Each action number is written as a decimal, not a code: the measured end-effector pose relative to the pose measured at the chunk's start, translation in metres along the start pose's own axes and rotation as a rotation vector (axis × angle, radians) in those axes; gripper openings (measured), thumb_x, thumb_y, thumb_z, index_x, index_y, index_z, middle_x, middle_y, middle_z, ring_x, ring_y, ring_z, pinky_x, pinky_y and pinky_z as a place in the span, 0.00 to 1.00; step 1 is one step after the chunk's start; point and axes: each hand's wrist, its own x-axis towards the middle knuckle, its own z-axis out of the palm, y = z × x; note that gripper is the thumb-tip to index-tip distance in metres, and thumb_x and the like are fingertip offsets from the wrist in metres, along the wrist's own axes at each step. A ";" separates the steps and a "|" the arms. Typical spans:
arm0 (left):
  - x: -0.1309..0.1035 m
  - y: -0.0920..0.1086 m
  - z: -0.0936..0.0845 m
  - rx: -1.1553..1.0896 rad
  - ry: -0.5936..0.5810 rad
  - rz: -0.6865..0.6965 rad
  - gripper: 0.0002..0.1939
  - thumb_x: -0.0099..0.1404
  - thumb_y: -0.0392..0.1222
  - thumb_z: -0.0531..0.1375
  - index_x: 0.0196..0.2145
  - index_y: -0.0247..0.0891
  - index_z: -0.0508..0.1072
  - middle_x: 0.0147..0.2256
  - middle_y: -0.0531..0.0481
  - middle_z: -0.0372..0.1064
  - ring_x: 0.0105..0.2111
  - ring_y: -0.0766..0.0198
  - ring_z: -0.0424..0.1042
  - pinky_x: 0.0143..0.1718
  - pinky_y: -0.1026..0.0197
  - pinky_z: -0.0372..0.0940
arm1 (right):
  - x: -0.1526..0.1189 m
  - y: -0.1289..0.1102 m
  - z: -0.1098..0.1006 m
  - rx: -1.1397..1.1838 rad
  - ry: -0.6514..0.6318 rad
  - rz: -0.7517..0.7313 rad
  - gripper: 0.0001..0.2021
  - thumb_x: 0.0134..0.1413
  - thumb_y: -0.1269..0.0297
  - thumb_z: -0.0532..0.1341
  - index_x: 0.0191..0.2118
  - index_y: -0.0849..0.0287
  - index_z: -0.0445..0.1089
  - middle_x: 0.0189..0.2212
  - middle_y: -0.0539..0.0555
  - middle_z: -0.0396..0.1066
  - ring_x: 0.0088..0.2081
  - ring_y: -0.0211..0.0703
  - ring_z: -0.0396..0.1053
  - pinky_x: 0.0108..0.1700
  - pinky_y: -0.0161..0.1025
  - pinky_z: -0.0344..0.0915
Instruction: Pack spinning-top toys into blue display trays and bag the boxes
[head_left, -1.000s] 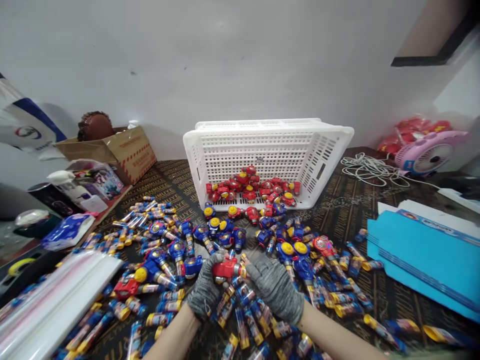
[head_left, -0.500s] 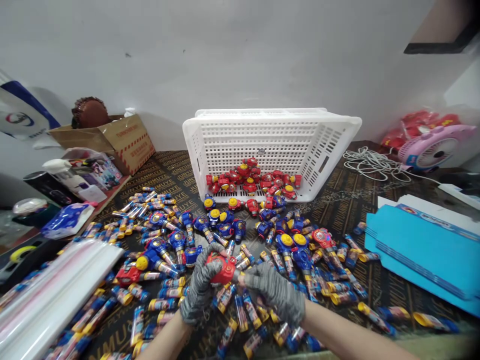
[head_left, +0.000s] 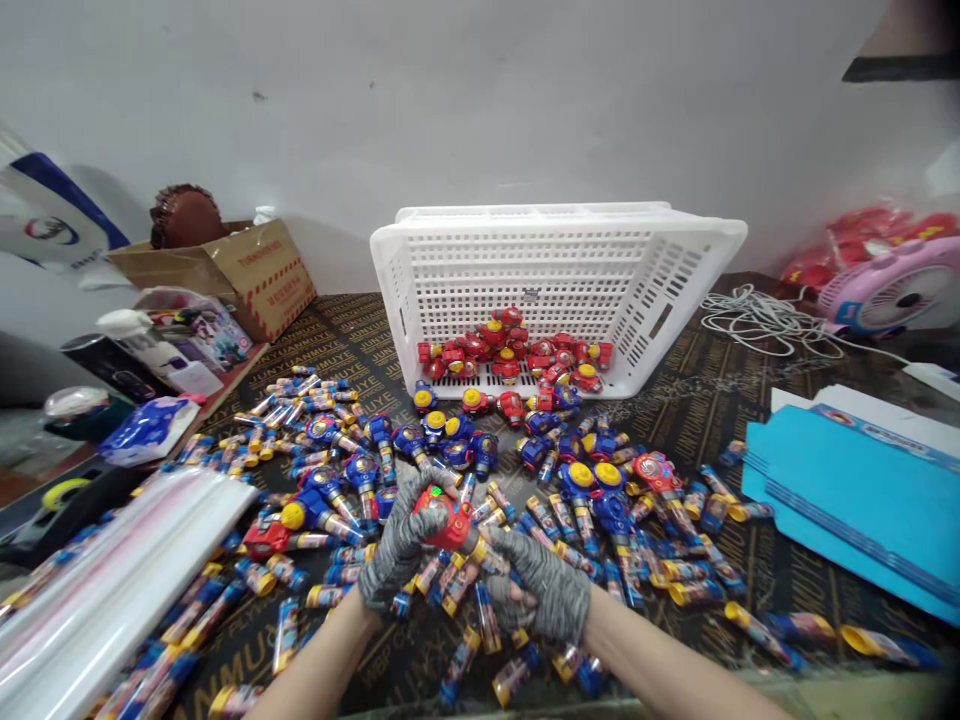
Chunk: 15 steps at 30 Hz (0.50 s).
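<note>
In grey knit gloves, both of my hands meet at the middle of the table around a red plastic toy (head_left: pixel 448 528). My left hand (head_left: pixel 405 540) is wrapped round its body, where a bright green spot shows on top. From the toy's lower right end a small printed tube with a yellow end (head_left: pixel 480 549) sticks out. My right hand (head_left: pixel 541 580) has its fingers closed at the tube's far end, partly hiding it. Loose printed tubes (head_left: pixel 487 617) lie under and around both hands. Blue toys with yellow discs (head_left: pixel 577 482) lie just beyond them.
A white plastic crate (head_left: pixel 517 270) lies on its side at the back, with several red toys (head_left: pixel 507 365) inside. Blue flat cartons (head_left: pixel 847 500) are stacked at right, near a pink fan (head_left: pixel 892 285) and a white cable. Clear plastic film (head_left: pixel 127 590) and a cardboard box (head_left: pixel 255 275) are at left.
The red toy has turned so its tube points down to the right, and a green spot now shows on it. My right hand has moved slightly lower, fingers curled. The view shifted slightly.
</note>
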 end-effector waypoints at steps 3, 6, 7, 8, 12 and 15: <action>0.006 -0.003 -0.004 -0.009 0.103 -0.015 0.10 0.50 0.46 0.61 0.29 0.39 0.72 0.30 0.50 0.67 0.30 0.62 0.66 0.33 0.62 0.64 | -0.002 -0.003 0.000 -0.234 0.313 -0.279 0.27 0.50 0.34 0.56 0.31 0.58 0.71 0.18 0.48 0.64 0.18 0.35 0.57 0.23 0.34 0.60; 0.012 -0.009 -0.005 -0.005 0.180 0.041 0.09 0.52 0.47 0.60 0.29 0.39 0.72 0.31 0.49 0.69 0.32 0.61 0.68 0.37 0.60 0.65 | -0.002 -0.005 -0.001 -0.409 0.456 -0.377 0.24 0.51 0.38 0.58 0.33 0.57 0.74 0.22 0.52 0.68 0.24 0.39 0.64 0.29 0.36 0.65; 0.013 -0.011 -0.005 0.005 0.162 0.061 0.09 0.52 0.47 0.60 0.29 0.40 0.72 0.32 0.48 0.70 0.34 0.60 0.68 0.39 0.60 0.65 | -0.002 -0.005 -0.002 -0.391 0.382 -0.286 0.26 0.56 0.39 0.53 0.31 0.58 0.74 0.18 0.50 0.64 0.21 0.39 0.61 0.26 0.36 0.64; 0.014 -0.012 -0.005 0.015 0.133 0.072 0.10 0.52 0.47 0.60 0.30 0.40 0.73 0.33 0.48 0.70 0.35 0.60 0.69 0.40 0.59 0.65 | -0.002 -0.005 -0.003 -0.359 0.326 -0.209 0.28 0.60 0.41 0.48 0.29 0.57 0.73 0.15 0.49 0.60 0.18 0.38 0.58 0.24 0.36 0.62; 0.021 -0.018 0.000 -0.006 0.093 0.047 0.10 0.52 0.47 0.60 0.31 0.39 0.72 0.33 0.49 0.71 0.32 0.61 0.69 0.35 0.62 0.65 | -0.001 -0.002 -0.013 -0.464 0.502 -0.409 0.20 0.57 0.45 0.55 0.39 0.56 0.74 0.26 0.53 0.72 0.28 0.42 0.68 0.35 0.40 0.68; 0.036 -0.023 0.009 0.037 -0.031 0.051 0.13 0.56 0.48 0.57 0.35 0.38 0.71 0.36 0.47 0.72 0.33 0.60 0.70 0.35 0.62 0.65 | -0.005 -0.002 -0.039 -0.602 0.490 -0.465 0.18 0.57 0.48 0.57 0.40 0.56 0.75 0.33 0.53 0.74 0.34 0.44 0.71 0.40 0.40 0.69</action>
